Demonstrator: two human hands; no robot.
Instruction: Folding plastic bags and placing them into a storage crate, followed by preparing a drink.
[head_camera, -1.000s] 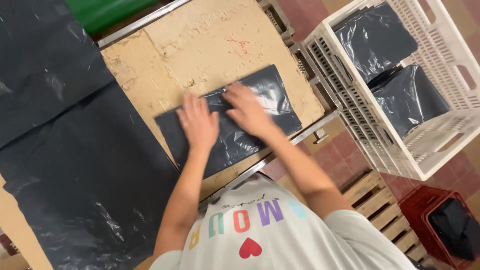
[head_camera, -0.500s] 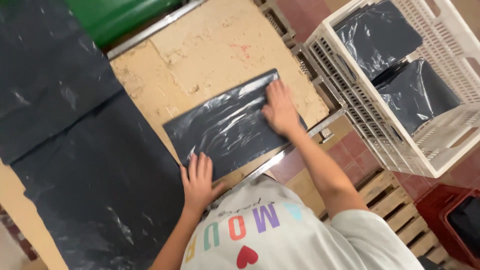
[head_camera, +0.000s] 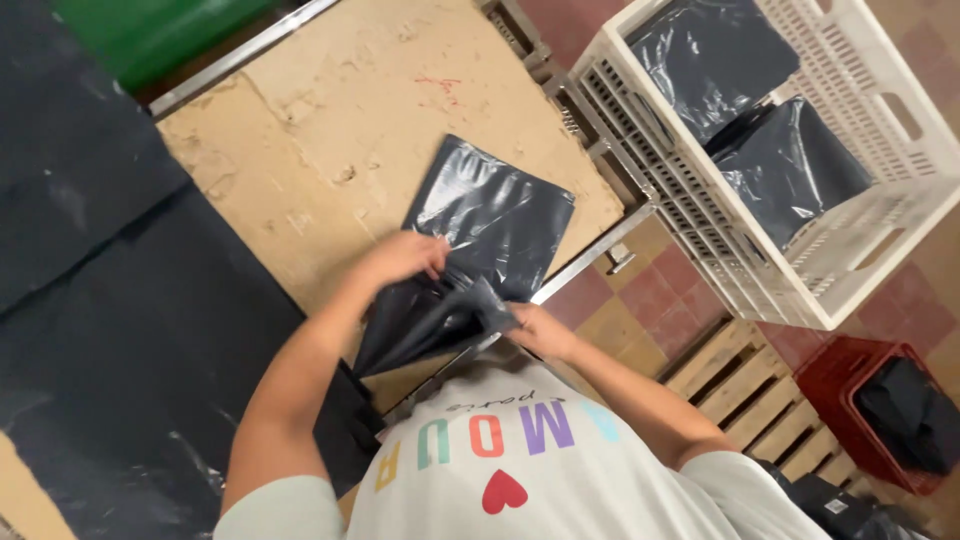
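I have a black plastic bag (head_camera: 480, 240) lying on the bare cardboard-topped table (head_camera: 330, 130), close to its near edge with the metal rim. The far half of the bag lies flat and glossy on the board; the near half is lifted and bunched where I am folding it over.

My left hand (head_camera: 405, 255) is closed on the near left edge of the bag, fingers curled over the plastic at the fold. My right hand (head_camera: 538, 330) grips the crumpled near corner just at the table's edge, pinching the plastic so that it stands up in a ridge. The 2 hands are near each other but not touching, with the raised fold of the bag between them.

To my left, large black sheets (head_camera: 110, 330) cover the rest of the table, one overlapping another. To my right, off the table, stands a white slatted plastic crate (head_camera: 700, 240) with 2 folded black bags (head_camera: 750, 110) stacked inside, one partly over the other. The crate rests beside a wooden pallet (head_camera: 755, 385) on the tiled floor, and a red crate (head_camera: 850, 370) with dark plastic in it sits further right. A green object (head_camera: 150, 35) shows beyond the table's far edge.
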